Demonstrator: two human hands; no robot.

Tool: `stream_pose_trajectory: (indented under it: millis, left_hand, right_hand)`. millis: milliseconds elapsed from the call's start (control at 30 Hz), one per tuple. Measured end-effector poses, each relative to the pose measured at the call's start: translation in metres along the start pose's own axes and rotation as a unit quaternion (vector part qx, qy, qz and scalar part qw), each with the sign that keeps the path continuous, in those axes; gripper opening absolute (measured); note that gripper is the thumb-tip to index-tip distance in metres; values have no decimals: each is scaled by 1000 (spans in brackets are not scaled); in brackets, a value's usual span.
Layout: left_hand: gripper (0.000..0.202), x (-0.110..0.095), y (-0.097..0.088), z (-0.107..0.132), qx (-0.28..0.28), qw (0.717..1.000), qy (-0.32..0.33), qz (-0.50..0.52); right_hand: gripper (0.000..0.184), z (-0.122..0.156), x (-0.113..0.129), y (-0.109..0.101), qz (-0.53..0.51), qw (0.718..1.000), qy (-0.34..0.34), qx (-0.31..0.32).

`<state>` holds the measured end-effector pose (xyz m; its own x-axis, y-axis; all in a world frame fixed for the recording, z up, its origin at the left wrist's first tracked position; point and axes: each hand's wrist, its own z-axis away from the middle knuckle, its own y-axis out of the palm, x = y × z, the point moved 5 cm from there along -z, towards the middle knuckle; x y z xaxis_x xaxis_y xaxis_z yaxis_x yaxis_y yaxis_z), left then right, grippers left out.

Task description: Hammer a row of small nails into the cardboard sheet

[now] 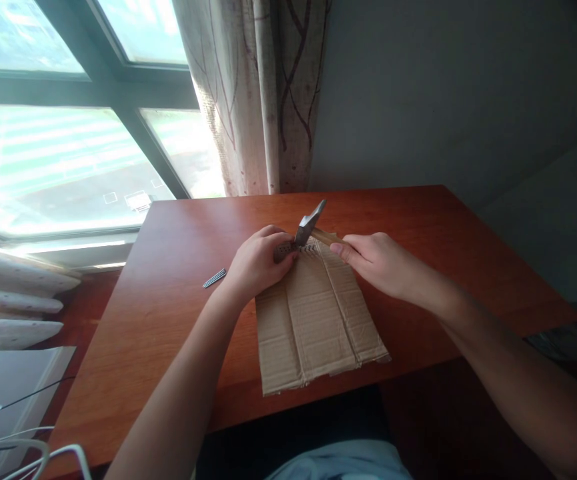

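Note:
A flat piece of brown cardboard lies on the reddish wooden table, its near end hanging over the table's front edge. My right hand is closed round the wooden handle of a hammer, whose metal head is tilted just above the cardboard's far edge. My left hand is closed at that same far edge, fingers pinched beside the hammer head, holding a small dark object I cannot make out. A row of small dark marks shows on the cardboard under the hammer head.
A few loose nails lie on the table left of my left hand. A window and a patterned curtain stand behind the table. White cables and a white surface sit at lower left.

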<state>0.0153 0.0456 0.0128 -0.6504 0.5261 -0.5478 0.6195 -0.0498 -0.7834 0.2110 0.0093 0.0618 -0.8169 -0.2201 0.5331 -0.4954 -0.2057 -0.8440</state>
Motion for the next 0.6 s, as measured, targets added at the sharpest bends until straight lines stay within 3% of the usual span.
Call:
stream_pose_trajectory:
  millis: [400,600]
  left_hand:
    - [23,-1,0,0,3,1000,-9,-4]
    - [25,0,0,0,3,1000,-17,-15]
  right_hand:
    - [47,-3,-1,2,3,1000,-12,8]
    - [50,-5,-7,-8,-50,996,-33,-60]
